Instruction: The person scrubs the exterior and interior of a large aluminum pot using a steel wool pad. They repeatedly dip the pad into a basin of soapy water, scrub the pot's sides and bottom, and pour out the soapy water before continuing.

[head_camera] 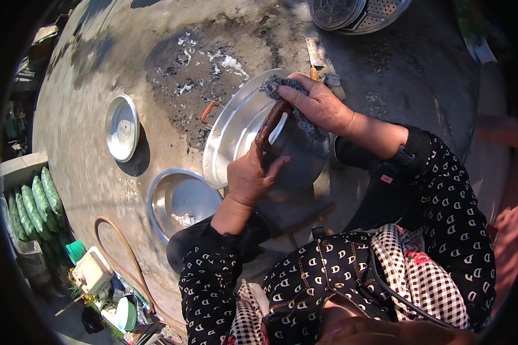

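A large round aluminium pot (pixel 224 142) is held tilted in front of me, its stepped silvery wall turned to the left. Gripping the pot beside its near brown handle (pixel 271 125) is my left hand (pixel 249 177), thumb out to the right; its fingers are mostly hidden. My right hand (pixel 321 103) pinches a wad of grey steel wool (pixel 271 87) at the upper end of that handle. More of the grey wool hangs below the palm. A second brown handle (pixel 209 112) sticks out on the pot's far side.
A metal basin (pixel 162 202) with a white scrap stands left of the pot, and a shallow metal dish (pixel 123 129) farther left. A cleaver (pixel 317 54) lies beyond my right hand. Perforated steamer trays (pixel 373 19) are at the top. A hose (pixel 125 237) curves at lower left.
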A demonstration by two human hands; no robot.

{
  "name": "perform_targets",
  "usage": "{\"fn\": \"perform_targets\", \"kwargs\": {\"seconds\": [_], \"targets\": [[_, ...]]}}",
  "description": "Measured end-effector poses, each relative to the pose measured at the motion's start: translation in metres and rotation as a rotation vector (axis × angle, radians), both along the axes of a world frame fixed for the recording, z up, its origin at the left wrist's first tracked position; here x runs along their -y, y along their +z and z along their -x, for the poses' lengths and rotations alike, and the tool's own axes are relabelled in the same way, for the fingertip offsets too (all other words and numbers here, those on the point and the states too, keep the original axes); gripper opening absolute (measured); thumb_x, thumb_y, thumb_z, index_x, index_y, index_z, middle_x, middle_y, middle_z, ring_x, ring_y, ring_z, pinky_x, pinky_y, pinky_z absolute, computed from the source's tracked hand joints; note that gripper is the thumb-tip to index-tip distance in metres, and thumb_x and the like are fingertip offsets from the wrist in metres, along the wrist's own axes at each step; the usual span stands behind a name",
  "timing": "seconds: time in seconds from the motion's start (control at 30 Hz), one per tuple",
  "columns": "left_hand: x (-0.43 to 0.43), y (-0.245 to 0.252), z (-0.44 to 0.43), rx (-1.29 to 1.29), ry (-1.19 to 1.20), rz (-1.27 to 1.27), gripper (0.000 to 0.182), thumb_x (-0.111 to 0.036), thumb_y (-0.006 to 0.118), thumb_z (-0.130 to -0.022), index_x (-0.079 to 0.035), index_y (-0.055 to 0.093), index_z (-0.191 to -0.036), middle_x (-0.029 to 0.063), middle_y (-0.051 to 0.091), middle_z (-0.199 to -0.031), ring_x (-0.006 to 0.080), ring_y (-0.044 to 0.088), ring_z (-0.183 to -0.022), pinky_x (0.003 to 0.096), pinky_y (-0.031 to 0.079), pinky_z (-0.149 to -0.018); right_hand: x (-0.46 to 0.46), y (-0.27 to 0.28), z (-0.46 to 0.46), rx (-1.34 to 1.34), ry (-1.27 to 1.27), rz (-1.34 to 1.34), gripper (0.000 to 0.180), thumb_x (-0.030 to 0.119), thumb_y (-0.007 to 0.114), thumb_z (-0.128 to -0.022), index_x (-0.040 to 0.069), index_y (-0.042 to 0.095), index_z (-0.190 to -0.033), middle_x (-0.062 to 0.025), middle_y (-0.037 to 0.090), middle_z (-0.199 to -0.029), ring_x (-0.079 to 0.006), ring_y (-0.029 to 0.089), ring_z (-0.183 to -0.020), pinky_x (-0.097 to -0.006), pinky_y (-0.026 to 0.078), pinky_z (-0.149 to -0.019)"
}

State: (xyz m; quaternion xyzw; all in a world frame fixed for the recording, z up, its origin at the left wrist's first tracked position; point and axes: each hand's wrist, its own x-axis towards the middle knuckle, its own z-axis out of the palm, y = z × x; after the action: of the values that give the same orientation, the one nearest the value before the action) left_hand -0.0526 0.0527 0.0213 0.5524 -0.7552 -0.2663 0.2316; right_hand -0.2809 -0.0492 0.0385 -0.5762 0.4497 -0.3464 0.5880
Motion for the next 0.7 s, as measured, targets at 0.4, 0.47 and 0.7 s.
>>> {"fn": "perform_targets", "kwargs": {"seconds": [0.4, 0.47, 0.7], "targets": [[0.002, -0.01, 0.035, 0.107, -0.109, 0.176, 0.042, -0.041, 0.078, -0.087, -0.007, 0.064, -0.108, 0.0131, 0.071, -0.081, 0.0346, 0.071, -0.064, 0.0444, 0.057, -0.057, -0.031, 0.057, -0.024, -0.52, 0.283, 1.016, 0.019, 0.017, 0.075, -0.079, 0.006, 0.061, -0.086, -0.0095, 0.063, -0.087, -0.0318, 0.065, -0.087, -0.0424, 0.053, -0.081], [-0.003, -0.01, 0.037, 0.085, -0.064, 0.123, 0.041, -0.041, 0.077, -0.088, -0.006, 0.063, -0.104, 0.0123, 0.07, -0.078, 0.0342, 0.07, -0.062, 0.0447, 0.057, -0.057, -0.018, 0.054, -0.012, -0.611, 0.13, 0.829, 0.017, 0.019, 0.073, -0.087, 0.006, 0.062, -0.087, -0.0125, 0.063, -0.086, -0.0345, 0.065, -0.087, -0.0445, 0.053, -0.079], [-0.02, -0.012, 0.034, 0.112, -0.108, 0.115, 0.045, -0.035, 0.078, -0.089, -0.013, 0.062, -0.126, 0.0094, 0.071, -0.08, 0.0322, 0.072, -0.069, 0.0431, 0.056, -0.06, -0.037, 0.038, -0.005, -0.515, 0.225, 0.872, 0.016, 0.015, 0.074, -0.086, 0.005, 0.063, -0.092, -0.0123, 0.064, -0.089, -0.0353, 0.064, -0.085, -0.0432, 0.053, -0.077]]}}
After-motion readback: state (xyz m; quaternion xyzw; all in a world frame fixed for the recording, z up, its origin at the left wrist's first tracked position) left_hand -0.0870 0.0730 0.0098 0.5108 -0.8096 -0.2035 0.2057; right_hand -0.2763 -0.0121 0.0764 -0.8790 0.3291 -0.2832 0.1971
